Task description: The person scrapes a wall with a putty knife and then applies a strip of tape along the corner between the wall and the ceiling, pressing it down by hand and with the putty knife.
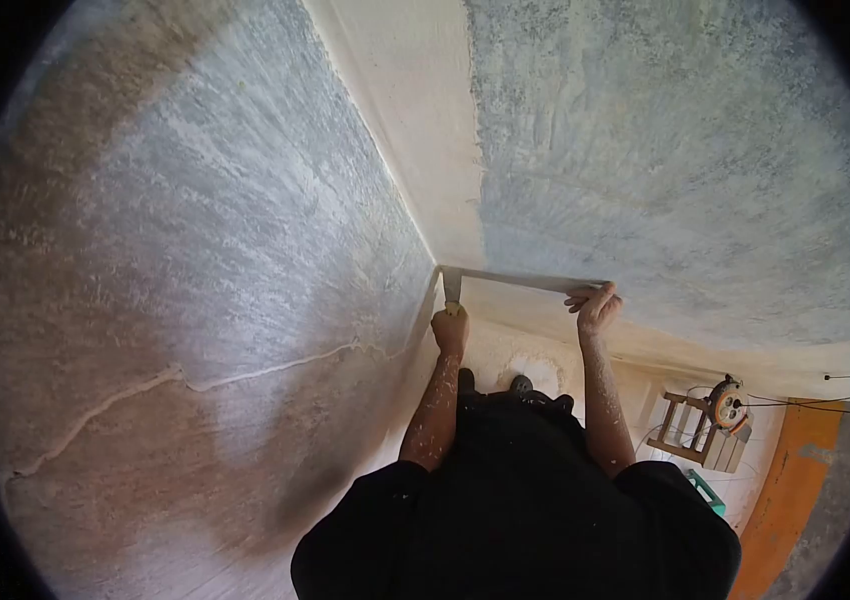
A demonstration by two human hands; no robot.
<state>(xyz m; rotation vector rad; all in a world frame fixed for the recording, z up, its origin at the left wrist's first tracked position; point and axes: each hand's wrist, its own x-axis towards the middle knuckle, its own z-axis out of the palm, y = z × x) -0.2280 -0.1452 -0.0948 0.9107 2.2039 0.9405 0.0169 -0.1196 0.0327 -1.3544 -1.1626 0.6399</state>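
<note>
In the head view, my left hand is closed around the handle of a putty knife. The blade points up into the wall corner, close to the left end of a long thin grey strip. This strip runs across the right wall from the corner; whether it is a wide blade or a flat straightedge I cannot make out. At its right end, my right hand grips it with bent fingers. Both forearms carry white specks. A pale filled band runs along the corner above the putty knife.
The left wall is patchy grey with a raised pale crack line. Grey-blue plaster covers the right wall. At lower right are a wooden stool, an orange cable reel with cords, a green crate and an orange panel.
</note>
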